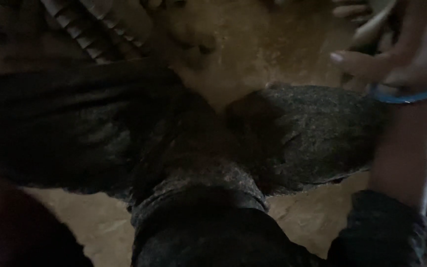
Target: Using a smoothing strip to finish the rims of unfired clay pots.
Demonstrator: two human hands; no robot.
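The right hand (401, 54) is raised at the upper right edge of the head view, its forearm rising bare from a dark sleeve cuff (379, 232) near the bottom right. A blue bangle (406, 96) circles the wrist. One finger, perhaps the thumb, (357, 62) points left with a pale nail showing; the rest of the hand is blurred and partly cut off by the frame, so I cannot tell whether it is spread or closed on anything. Something pale and curved (371, 27) lies just beside it at the top edge, too blurred to name, and whether the hand touches it is unclear.

Below and left of the hand spreads a dark, coarse grey cloth (307, 133), draped in folds over what appear to be the person's bent legs, reaching across the middle of the view to the left edge. Under it lies a brownish earthen floor (263, 54), dimly lit. At the top left, a ribbed, striped object (82, 29) slants across the floor, too dark to identify. The left hand does not show. No containers are discernible.
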